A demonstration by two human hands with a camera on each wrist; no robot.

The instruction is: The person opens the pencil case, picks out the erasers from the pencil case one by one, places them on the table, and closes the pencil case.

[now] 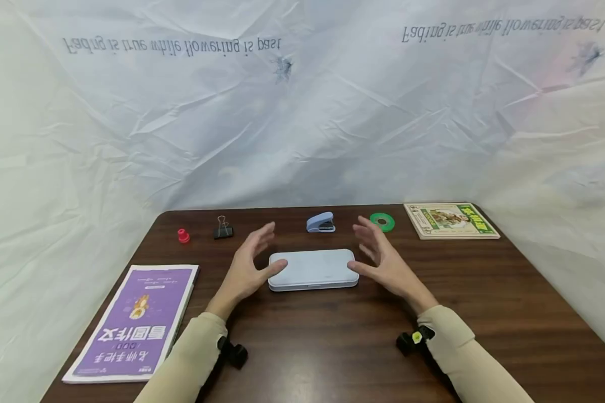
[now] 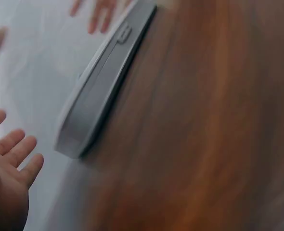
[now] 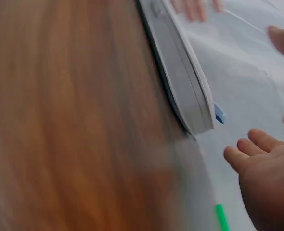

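Note:
A pale blue-white flat case (image 1: 312,270), with a small latch on its near side, lies on the dark wooden table. My left hand (image 1: 252,262) is at its left end, fingers spread and thumb overlapping the corner in the head view. At the opposite end my right hand (image 1: 380,260) mirrors it, thumb over the right edge in that view. Both palms face inward and hold nothing. In the left wrist view the case's grey side (image 2: 101,91) stands apart from the left fingers. The right wrist view shows a gap between the case (image 3: 180,67) and the right fingers.
Behind the case sit a blue stapler (image 1: 321,222) and a green tape roll (image 1: 382,221). A black binder clip (image 1: 223,229) and a red cap-like piece (image 1: 183,235) are at back left. A purple book (image 1: 136,319) lies left, stacked booklets (image 1: 451,220) back right.

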